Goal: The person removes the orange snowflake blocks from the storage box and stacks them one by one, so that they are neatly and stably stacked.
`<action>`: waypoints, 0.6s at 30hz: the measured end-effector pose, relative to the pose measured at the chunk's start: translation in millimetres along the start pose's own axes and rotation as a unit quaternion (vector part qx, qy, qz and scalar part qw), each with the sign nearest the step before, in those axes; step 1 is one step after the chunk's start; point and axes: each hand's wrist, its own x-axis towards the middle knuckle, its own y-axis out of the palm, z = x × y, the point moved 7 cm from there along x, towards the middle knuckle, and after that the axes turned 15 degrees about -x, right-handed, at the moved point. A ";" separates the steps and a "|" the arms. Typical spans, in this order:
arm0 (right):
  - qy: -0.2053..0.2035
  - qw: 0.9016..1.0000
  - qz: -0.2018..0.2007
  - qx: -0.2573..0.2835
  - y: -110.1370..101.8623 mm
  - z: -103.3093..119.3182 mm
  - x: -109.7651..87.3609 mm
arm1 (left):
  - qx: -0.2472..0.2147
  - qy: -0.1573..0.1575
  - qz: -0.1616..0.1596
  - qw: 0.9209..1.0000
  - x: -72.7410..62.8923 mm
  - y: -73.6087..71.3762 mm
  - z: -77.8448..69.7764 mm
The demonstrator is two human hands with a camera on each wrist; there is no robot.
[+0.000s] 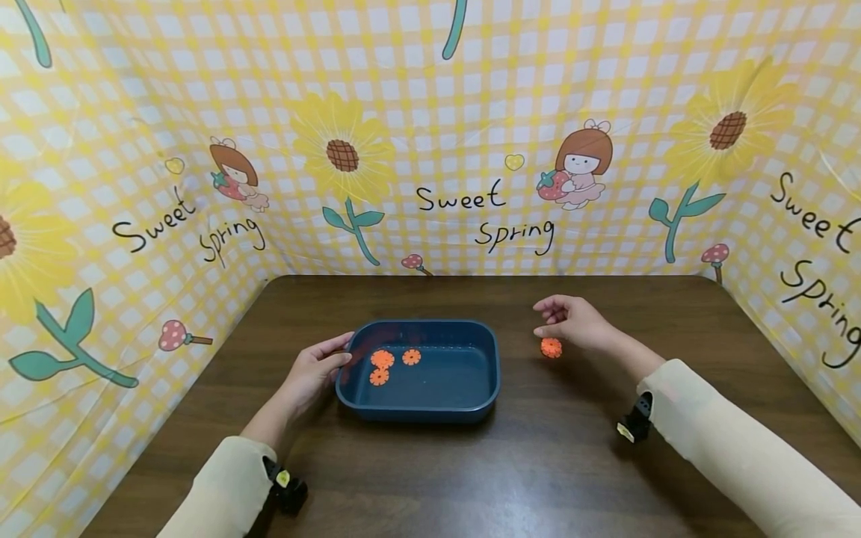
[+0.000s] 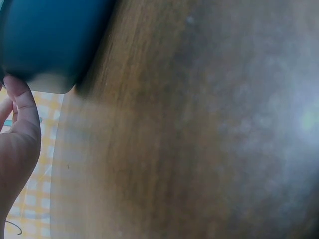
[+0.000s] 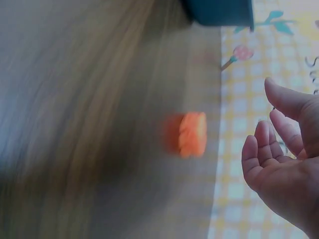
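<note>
A dark blue rectangular tray (image 1: pixel 451 381) stands on the table, with several orange flower-shaped pieces (image 1: pixel 412 357) lying in its left part. My left hand (image 1: pixel 312 377) holds the tray's left end, its thumb against the wall in the left wrist view; its other fingertips are partly hidden. To the right of the tray, another orange flower-shaped piece (image 1: pixel 551 349) lies on the table and looks thick in the right wrist view. Just above and beyond it hovers my right hand (image 1: pixel 577 323), fingers loosely bent and apart from the thumb, with nothing between them.
The brown wooden table (image 1: pixel 430 478) carries the tray and pieces. A yellow checked cloth (image 1: pixel 457 97) with flowers and lettering surrounds its back and sides. A small black device (image 1: pixel 635 420) sits at the right wrist, and another black device (image 1: pixel 288 487) at the left.
</note>
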 end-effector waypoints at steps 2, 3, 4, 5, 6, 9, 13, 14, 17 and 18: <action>-0.008 1.000 -0.003 0.006 2.9 9.9 1.8 | -0.004 0.000 0.000 1.000 0.3 0.1 0.2; -0.011 1.000 -0.004 0.010 4.8 14.9 2.7 | -0.007 -0.001 0.000 1.000 0.3 0.3 0.3; -0.016 1.000 -0.003 0.014 7.1 19.7 3.6 | -0.008 -0.001 0.000 1.000 0.3 0.5 0.4; -0.020 1.000 -0.002 0.017 9.3 25.2 3.9 | -0.010 -0.001 0.000 1.000 0.4 0.7 0.5; -0.024 0.999 -0.002 0.022 11.4 30.5 4.5 | -0.011 0.000 -0.001 1.000 0.4 0.9 0.5; -0.035 0.999 -0.003 0.037 17.5 45.2 6.5 | -0.012 0.002 -0.001 1.000 0.2 1.6 0.2; -0.041 0.997 -0.001 0.058 26.3 61.9 11.5 | -0.015 0.005 0.000 1.000 0.5 2.1 -0.1; -0.040 0.997 0.001 0.062 28.8 66.1 12.8 | -0.016 0.005 0.000 1.000 0.6 2.0 0.0; -0.038 0.996 0.010 0.075 37.8 77.8 18.0 | -0.019 0.005 -0.001 1.000 0.4 1.6 0.3; -0.039 0.996 0.014 0.077 40.8 81.9 19.4 | -0.019 0.005 0.000 1.000 0.4 1.5 0.5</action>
